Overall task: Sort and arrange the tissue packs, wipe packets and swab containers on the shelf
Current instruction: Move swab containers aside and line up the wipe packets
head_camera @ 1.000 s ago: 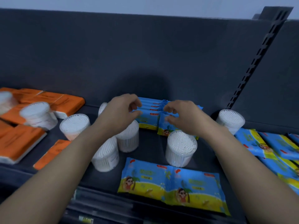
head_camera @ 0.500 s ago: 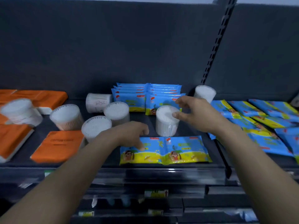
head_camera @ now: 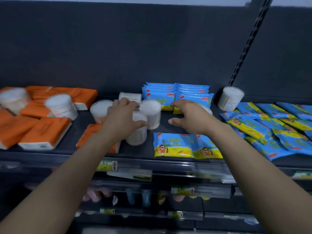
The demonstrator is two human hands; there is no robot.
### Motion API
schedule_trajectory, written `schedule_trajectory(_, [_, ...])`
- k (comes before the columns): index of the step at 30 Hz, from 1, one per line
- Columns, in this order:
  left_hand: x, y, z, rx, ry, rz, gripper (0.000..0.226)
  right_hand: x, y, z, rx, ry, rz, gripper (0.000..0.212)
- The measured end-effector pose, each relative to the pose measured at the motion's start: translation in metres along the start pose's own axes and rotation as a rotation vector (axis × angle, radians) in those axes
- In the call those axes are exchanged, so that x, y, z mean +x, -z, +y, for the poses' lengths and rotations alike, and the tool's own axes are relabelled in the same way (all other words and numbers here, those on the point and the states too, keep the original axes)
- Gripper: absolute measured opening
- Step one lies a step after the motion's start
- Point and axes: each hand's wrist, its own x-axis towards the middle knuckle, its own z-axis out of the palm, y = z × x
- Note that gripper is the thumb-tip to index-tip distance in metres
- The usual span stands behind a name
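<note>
Our left hand (head_camera: 123, 119) grips the swab tub (head_camera: 137, 134) from above, on the shelf (head_camera: 81, 120) at 9 o'clock from the front wipe packets (head_camera: 185, 146). Our right hand (head_camera: 189, 115) hovers spread, holding nothing. We judge the tub light, stiff and slick-walled, so we should clasp its sides.

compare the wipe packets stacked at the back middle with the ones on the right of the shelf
The back wipe packets stand in two tidy rows, one behind another, square to the wall; the right-hand wipe packets lie in a loose heap at mixed angles. The back ones sit by the wall; the right-hand ones spread to the front of the shelf. Both have the same blue and yellow wrapper.
</note>
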Motion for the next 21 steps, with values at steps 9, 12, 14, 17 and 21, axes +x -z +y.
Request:
schedule_trajectory(9, [0.010, 0.001, -0.009, -0.131, 0.176, -0.305, 0.083, 0.075, -0.018, -0.015, 0.003, 0.113, -0.214, 0.068])
schedule_trajectory(12, [0.009, 0.012, -0.013, -0.227, 0.254, -0.293, 0.069, 0.093, -0.023, -0.018, 0.018, 0.159, -0.275, 0.078])
schedule_trajectory(14, [0.007, 0.019, -0.019, -0.311, 0.340, -0.260, 0.066, 0.102, -0.027, -0.019, 0.025, 0.158, -0.294, 0.089])
schedule_trajectory(17, [0.004, 0.026, -0.029, -0.457, 0.456, -0.236, 0.065, 0.111, -0.033, -0.020, 0.010, 0.142, -0.298, 0.089])
schedule_trajectory(21, [-0.002, 0.031, -0.039, -0.544, 0.490, -0.200, 0.065, 0.112, -0.027, -0.021, 0.047, 0.156, -0.246, 0.071])
